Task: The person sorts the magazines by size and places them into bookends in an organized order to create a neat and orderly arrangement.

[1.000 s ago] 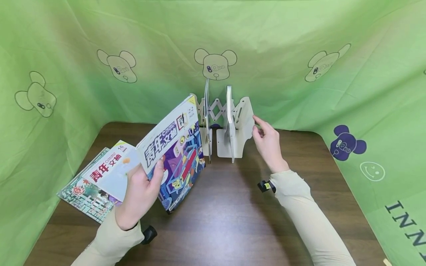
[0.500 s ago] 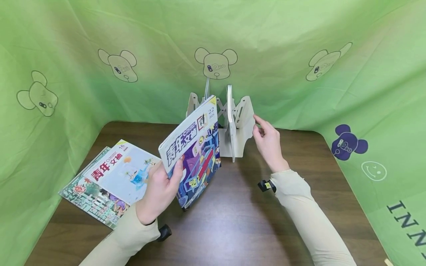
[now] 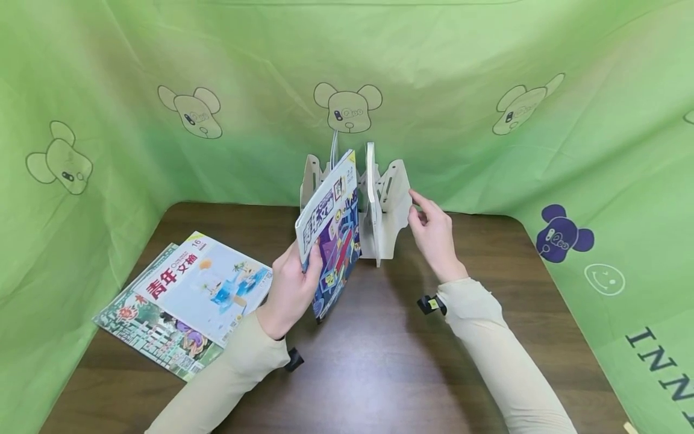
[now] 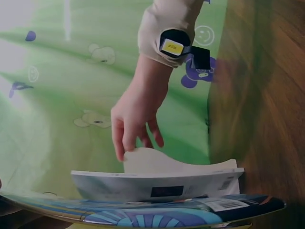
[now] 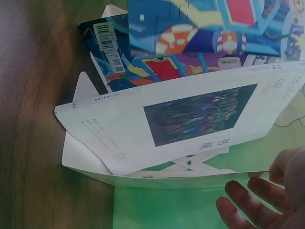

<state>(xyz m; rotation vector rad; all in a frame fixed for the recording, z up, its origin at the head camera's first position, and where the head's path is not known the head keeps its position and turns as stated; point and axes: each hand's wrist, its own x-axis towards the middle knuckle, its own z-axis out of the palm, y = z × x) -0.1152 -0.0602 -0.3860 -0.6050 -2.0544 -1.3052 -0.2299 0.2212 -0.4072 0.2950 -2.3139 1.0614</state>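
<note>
My left hand [image 3: 301, 274] grips a colourful magazine [image 3: 332, 236] by its lower spine edge and holds it almost upright against the left side of a white folding book rack [image 3: 386, 224]. The magazine's blue cover [image 4: 190, 215] fills the bottom of the left wrist view. A white book [image 3: 371, 181] stands in the rack, also seen as the white book [image 5: 181, 119] up close. My right hand [image 3: 428, 226] is beside the rack's right end panel [image 3: 400, 191], straight fingers [image 4: 125, 138] touching its edge.
Two more magazines lie flat and overlapped at the table's left: a light one [image 3: 214, 283] on top of a darker one [image 3: 145, 325]. The brown table [image 3: 379, 361] is walled by green cloth [image 3: 488, 120] at the back and sides.
My left hand has carried the magazine to the right and away from me, up to the rack, and turned it more upright. The right hand has stayed at the end panel.
</note>
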